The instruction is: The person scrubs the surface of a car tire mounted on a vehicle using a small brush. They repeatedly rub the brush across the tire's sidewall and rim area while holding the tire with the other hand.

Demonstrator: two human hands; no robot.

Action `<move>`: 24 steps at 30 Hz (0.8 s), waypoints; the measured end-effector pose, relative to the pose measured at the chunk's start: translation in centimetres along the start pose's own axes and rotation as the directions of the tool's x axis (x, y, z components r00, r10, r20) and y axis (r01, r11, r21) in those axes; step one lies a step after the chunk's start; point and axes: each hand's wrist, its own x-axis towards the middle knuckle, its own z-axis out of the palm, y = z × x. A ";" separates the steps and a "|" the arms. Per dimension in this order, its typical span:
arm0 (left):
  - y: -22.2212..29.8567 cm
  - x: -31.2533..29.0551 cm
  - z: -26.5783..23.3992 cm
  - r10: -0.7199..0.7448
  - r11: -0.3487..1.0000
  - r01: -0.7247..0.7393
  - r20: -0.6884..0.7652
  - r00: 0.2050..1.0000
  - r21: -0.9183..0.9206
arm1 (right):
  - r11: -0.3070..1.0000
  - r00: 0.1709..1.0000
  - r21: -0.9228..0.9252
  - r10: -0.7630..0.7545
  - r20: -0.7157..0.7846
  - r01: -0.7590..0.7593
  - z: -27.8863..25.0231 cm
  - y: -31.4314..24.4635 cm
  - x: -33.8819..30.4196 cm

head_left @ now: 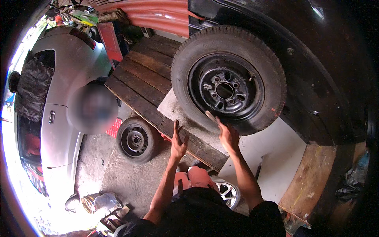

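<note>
A large tyre (184, 85) with a black steel rim (211, 103) rests on a pale board (167, 106) over a wooden plank table (134, 77), in front of me. The rim faces me, showing its centre hole and several bolt holes. My right hand (229, 138) is at the tyre's lower edge, fingers stretched toward the rim; whether they touch the rubber I cannot tell. To the left, my left hand (179, 145) hovers over the table's near edge, fingers pointing away from me and apart, with nothing in it.
A smaller wheel (136, 140) lies on the floor left of the table. A light-spoked wheel (228, 193) is by my legs. A silver car (63, 130) stands at left, a dark vehicle body (316, 87) at right. A dark thin tool (258, 170) lies on a white panel (272, 158).
</note>
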 end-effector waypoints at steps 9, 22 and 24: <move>-0.2 -1.1 0.0 -0.034 0.999 0.035 0.003 0.999 -0.018 | 0.993 0.993 0.024 0.117 0.022 -0.117 1.5 -1.5 3.1; 0.5 -3.0 -0.3 -0.055 0.997 0.055 -0.007 0.998 -0.051 | 0.955 0.948 -0.168 0.271 0.169 -0.243 -3.4 -2.0 0.2; 0.7 -3.2 -0.2 -0.056 0.998 0.057 0.012 0.998 -0.039 | 0.959 0.938 -0.168 0.263 0.225 -0.229 -0.8 -2.1 1.9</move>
